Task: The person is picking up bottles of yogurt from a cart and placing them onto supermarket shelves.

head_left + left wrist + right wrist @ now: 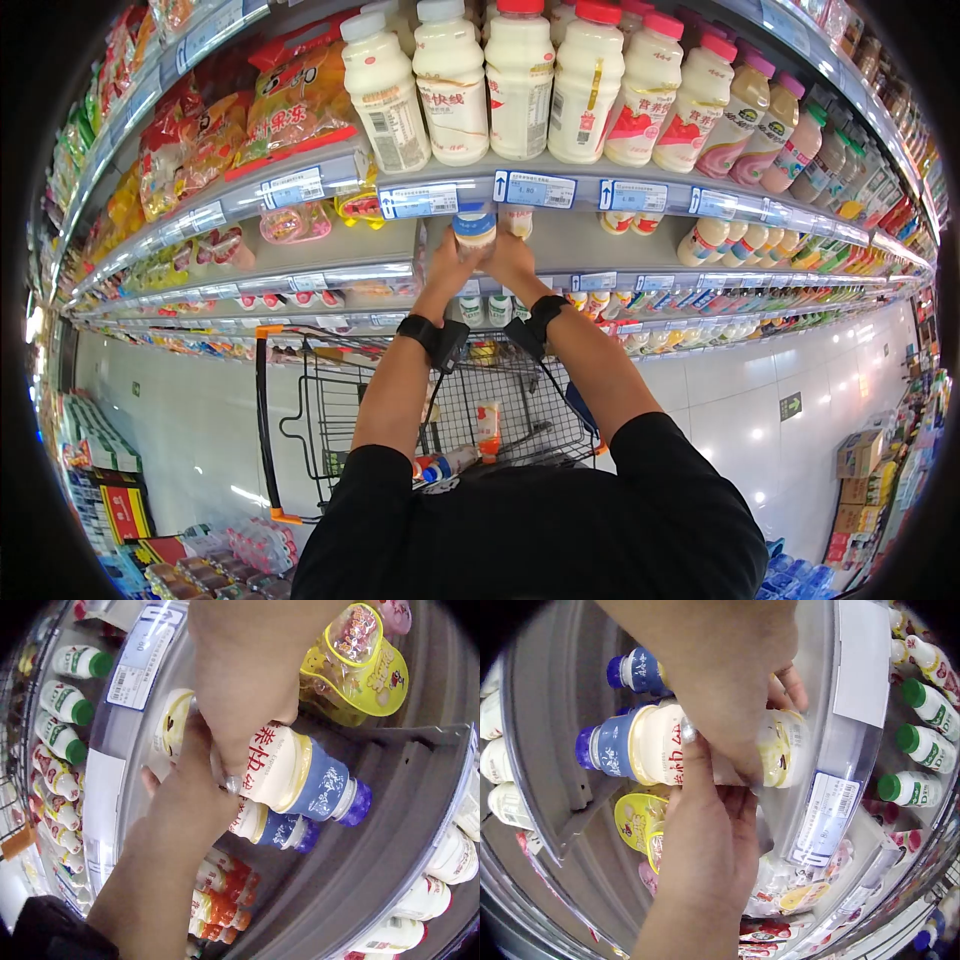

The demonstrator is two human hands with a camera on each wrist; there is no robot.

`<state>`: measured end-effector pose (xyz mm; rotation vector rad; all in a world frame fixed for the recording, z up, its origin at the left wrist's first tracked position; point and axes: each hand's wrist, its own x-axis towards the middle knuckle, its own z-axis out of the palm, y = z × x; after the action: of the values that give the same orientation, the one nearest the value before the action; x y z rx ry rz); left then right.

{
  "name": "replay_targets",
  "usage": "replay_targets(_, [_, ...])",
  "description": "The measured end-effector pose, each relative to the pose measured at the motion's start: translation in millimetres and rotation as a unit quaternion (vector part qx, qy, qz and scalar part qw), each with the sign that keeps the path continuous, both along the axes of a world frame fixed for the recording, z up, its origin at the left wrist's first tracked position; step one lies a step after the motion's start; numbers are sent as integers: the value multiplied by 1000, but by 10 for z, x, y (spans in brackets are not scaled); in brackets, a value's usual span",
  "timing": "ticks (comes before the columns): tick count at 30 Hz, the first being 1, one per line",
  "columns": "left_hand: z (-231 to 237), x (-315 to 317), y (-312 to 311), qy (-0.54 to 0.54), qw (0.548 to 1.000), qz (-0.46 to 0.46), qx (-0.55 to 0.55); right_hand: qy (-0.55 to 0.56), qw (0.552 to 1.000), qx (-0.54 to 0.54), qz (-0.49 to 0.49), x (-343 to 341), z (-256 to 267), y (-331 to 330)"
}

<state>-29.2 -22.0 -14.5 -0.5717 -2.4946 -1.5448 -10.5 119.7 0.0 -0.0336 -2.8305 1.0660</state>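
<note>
Two-handed grip: blue-capped bottle (474, 235)
The left hand (450, 266) and right hand (513, 262) are curling around its body (fingers partly covering the label), holding it upright near the front of the shelf (350, 245), beside a matching bottle (274, 828).

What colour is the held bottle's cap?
The cap is deep blue; the left wrist view shows it best.

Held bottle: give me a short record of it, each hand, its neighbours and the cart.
held bottle: blue-capped, cap up, red lettering
left hand: grips the held bottle
right hand: grips the held bottle
right neighbour: similar shelf bottle, also blue-capped
left neighbour: yellow package
cart: below the hands
cart contents: include blue-capped cart bottle, orange-and-white package
</note>
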Motion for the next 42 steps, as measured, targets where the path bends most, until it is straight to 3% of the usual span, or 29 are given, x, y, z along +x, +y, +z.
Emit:
replay_targets(20, [-71,-36,-42,42,997,-1,-65,7,1000,-18,0,13,-54,-17])
replay_targets(24, [121,62,-77,-10,997,-48,-51,-5,999,-4,46,41,-30,40])
replay_targets(25, [133,107,-123,21,996,-78,-33,-18,998,-5,58,78,-12,80])
replay_targets(27, [30,76,-256,67,992,-42,-96,-31,997,10,70,174,-7,164])
replay_targets(28, [-24,129,-303,84,988,-24,-127,9,998,29,46,232,-30,193])
replay_targets(30, [-177,256,-437,71,996,-16,-54,82,994,71,5,391,-124,256])
replay_targets(31, [-90,473,-436,65,998,7,-21,182,981,66,-16,478,-208,276])
replay_targets(32, [-12,714,-451,57,998,34,11,209,975,76,-18,579,-298,304])
replay_targets(35, [-486,1339,-482,42,997,60,38,283,956,74,5,1008,-336,155])
replay_targets(36, [-641,1596,-512,-20,1000,10,-5,259,962,76,38,1120,-484,92])
replay_targets(38, [-913,2059,-627,-149,980,-99,-81,206,971,71,99,1364,-848,-50])
replay_targets(39, [-1175,2183,-714,-264,923,-188,-209,213,967,47,131,1457,-1046,-134])
replay_targets(42, [-1493,2791,-1011,-393,792,-229,-408,-68,969,-47,233,1812,-1712,-322])
